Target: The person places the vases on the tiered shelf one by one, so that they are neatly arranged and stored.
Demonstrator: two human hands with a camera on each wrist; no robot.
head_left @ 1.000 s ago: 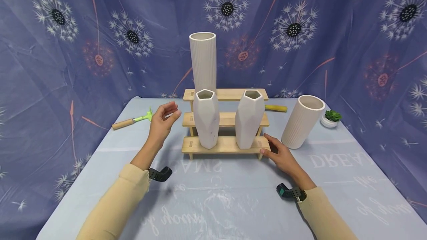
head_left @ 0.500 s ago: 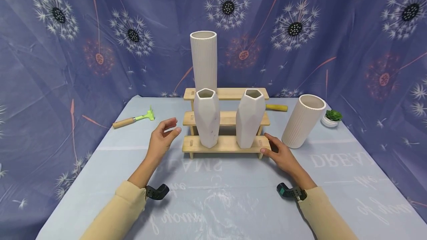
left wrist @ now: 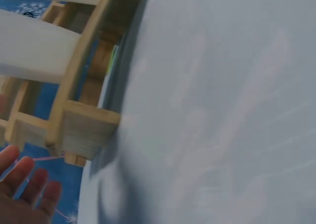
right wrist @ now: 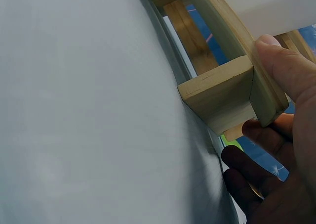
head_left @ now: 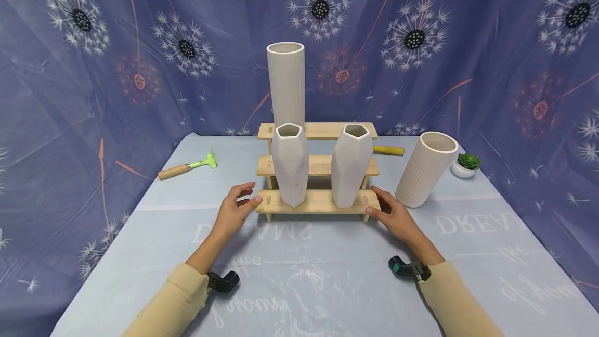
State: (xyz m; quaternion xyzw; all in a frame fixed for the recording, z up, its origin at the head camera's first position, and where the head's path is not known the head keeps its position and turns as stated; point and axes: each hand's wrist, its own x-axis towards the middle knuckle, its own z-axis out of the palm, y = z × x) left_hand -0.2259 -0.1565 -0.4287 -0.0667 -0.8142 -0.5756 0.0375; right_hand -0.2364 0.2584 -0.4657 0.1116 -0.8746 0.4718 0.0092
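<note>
A three-step wooden display stand (head_left: pixel 319 203) stands on the cloth-covered table. Two white faceted vases, a left one (head_left: pixel 291 165) and a right one (head_left: pixel 350 165), are upright on its lowest step. On the top step rises a tall ribbed white vase (head_left: pixel 286 85), its base hidden by the left faceted one. My right hand (head_left: pixel 395 218) grips the lowest step's right end; in the right wrist view the thumb (right wrist: pixel 281 61) lies on top and fingers are underneath. Beside the left end is my left hand (head_left: pixel 234 212), its fingers (left wrist: pixel 34 184) spread and apart from the wood.
Another ribbed white vase (head_left: pixel 426 170) stands right of the stand, near a small potted succulent (head_left: pixel 465 164). A green hand rake with a wooden handle (head_left: pixel 174 172) lies at left. Behind the stand a yellow handle (head_left: pixel 389 150) shows. A blue floral curtain (head_left: pixel 224 30) hangs behind.
My left hand has come down and toward me, then right, to the left end of the lowest step. The right hand keeps its grip; stand and vases have stayed put.
</note>
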